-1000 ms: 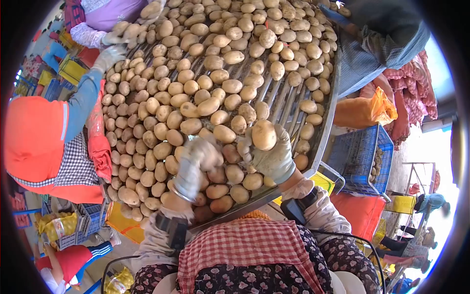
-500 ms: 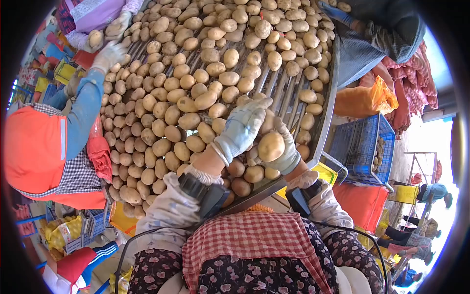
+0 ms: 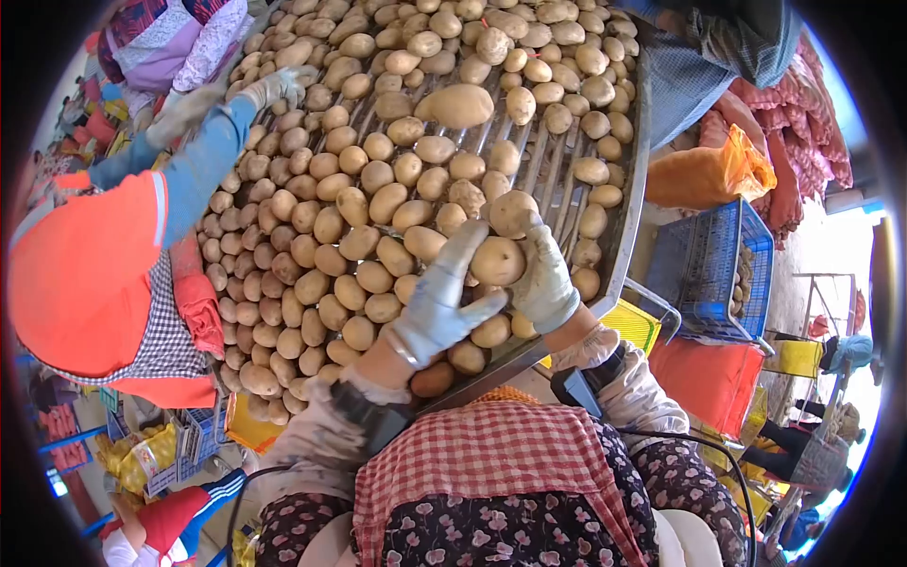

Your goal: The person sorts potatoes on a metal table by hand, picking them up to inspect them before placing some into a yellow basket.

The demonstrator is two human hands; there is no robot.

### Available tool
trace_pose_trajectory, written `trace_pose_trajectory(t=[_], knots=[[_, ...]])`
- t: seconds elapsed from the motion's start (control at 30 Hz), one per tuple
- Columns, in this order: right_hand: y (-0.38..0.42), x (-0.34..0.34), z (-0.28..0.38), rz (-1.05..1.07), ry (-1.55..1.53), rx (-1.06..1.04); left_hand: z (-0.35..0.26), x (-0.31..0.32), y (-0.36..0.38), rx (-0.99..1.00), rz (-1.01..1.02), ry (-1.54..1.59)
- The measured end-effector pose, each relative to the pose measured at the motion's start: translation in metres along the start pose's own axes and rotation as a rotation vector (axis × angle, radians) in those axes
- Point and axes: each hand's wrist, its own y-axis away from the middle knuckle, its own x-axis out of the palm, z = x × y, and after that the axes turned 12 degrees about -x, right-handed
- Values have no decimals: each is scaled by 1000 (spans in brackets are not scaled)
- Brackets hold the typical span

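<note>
Many potatoes (image 3: 357,241) cover a slatted metal table (image 3: 548,180). My left hand (image 3: 439,307), in a pale glove, has its thumb and fingers spread, its fingertips beside a round potato (image 3: 497,261). That potato lies between my two hands. My right hand (image 3: 546,283), gloved too, is on the right side of the round potato, its fingers reaching up to another potato (image 3: 513,214). How firmly it grips either one is partly hidden. Below my hands lie several potatoes near the table's metal rim (image 3: 510,369).
At the left a co-worker in an orange-red cap (image 3: 90,279) reaches over the potatoes. Other co-workers stand at the top left and top right. Right of the table are an orange sack (image 3: 694,194), a blue crate (image 3: 723,274) and red sacks (image 3: 803,123).
My left hand has moved down and left and its fingers have spread. My right hand has turned upward. A large long potato now lies near the top middle. The left co-worker's arm reaches further right.
</note>
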Motion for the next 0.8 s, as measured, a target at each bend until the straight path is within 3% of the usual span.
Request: trace_pose_trajectory(t=[0.07,0.13,0.2,0.27,0.3,0.4,0.43,0.47,0.57,0.6,0.67,0.7,0.73,0.77,0.8], knots=[[-4,-5,-3,119,11,-52,6,7,-3,-4,-104,66],[-6,-6,8,263,-407,49,9,2,-3,-4,-78,244],[0,-4,17,164,-421,96,0,-1,5,-138,-23,602],[4,-14,17,171,-660,148,5,-10,0,-84,-20,566],[6,-23,17,73,-639,208,2,-10,0,-144,9,738],[6,-29,23,58,-707,279,-13,-9,1,-229,2,895],[9,-29,28,-97,-665,266,-11,-7,2,-231,-3,893],[12,-34,33,-94,-665,275,-6,-5,3,-229,6,889],[34,-73,64,45,-192,16,-2,1,2,-258,-49,891],[44,-95,82,98,-91,-7,8,3,2,-268,-75,791],[68,-140,122,181,49,63,21,3,4,-61,-142,362],[78,-163,141,69,694,6,22,4,2,100,-278,143],[88,-184,154,-53,1337,-65,15,-2,2,96,-293,140],[100,-201,158,-37,1339,-59,0,-10,3,145,-318,-56],[111,-217,158,-67,1726,-301,-7,-16,3,194,-341,-255]])
